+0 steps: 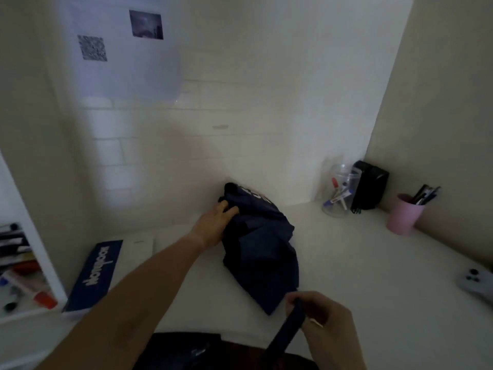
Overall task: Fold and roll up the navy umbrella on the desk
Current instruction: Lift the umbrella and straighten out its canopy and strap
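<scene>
Navy umbrella (262, 247) lies on the white table (360, 276), centre of frame, just below the white brick wall. Its long axis runs on a diagonal: far end toward upper centre, near end toward lower centre-right, at your right hand. The canopy is collapsed but loose, the cloth bunched in slack, uneven folds, widest through the middle. White lettering shows on the fabric near the far end; too blurred to read.

Your left hand (217, 222) reaches in from lower left, its grip closed over the umbrella's far end, fingers curled around the dark tip and gathered cloth. Your right hand (318, 313), lower centre-right, pinches a dark strap-like length (289, 332) between thumb and fingers; it runs down toward the bottom edge. You cannot tell whether this is the tie strap or the handle.

Around it: a navy box with white lettering (93, 276) at lower left, a clear jar of markers (338, 193) and a pink cup of pens (405, 214) at right, and a grey controller (477, 283) at the right edge.
</scene>
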Available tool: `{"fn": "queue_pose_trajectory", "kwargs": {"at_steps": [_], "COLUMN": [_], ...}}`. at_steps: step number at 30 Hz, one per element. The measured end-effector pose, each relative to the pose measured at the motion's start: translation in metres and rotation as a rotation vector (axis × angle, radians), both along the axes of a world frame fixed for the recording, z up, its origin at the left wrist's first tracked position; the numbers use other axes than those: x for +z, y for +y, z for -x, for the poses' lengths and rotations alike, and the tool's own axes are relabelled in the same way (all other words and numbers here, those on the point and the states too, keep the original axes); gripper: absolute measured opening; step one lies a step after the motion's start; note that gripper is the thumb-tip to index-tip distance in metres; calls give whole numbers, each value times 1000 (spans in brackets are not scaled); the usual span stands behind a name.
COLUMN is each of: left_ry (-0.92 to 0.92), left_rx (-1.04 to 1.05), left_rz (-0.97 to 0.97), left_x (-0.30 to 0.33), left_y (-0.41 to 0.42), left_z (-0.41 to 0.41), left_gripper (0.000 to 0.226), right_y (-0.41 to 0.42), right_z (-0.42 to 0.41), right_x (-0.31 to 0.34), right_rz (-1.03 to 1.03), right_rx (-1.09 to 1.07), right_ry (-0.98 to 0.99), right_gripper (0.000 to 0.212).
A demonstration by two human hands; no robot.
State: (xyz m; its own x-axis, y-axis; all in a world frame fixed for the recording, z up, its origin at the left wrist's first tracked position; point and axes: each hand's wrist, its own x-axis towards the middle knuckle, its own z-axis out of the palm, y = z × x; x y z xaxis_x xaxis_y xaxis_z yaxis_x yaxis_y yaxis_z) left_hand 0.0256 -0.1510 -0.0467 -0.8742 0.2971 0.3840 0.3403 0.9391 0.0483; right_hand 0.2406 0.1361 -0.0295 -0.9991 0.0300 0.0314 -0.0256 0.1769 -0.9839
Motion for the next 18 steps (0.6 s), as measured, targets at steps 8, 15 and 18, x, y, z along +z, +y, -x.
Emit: {"fn": "queue_pose_trajectory", "kwargs": {"at_steps": [8, 15, 18], "left_ry": [-174, 247, -93], "left_rx": [268, -339, -388], "left_rz": [-229, -285, -59], "left_x": [11, 19, -17], "left_y": [12, 80, 92], "left_z": [-34, -171, -197], "left_gripper": [75, 23, 59], "right_y": [2, 8, 3], "right_z": [53, -48, -54], "right_x": [-177, -68, -75], "right_rz": [514, 317, 383], "right_rx": [-130, -152, -211], "right_ry": [-215, -310, -324], "right_gripper": [14, 21, 22]}}
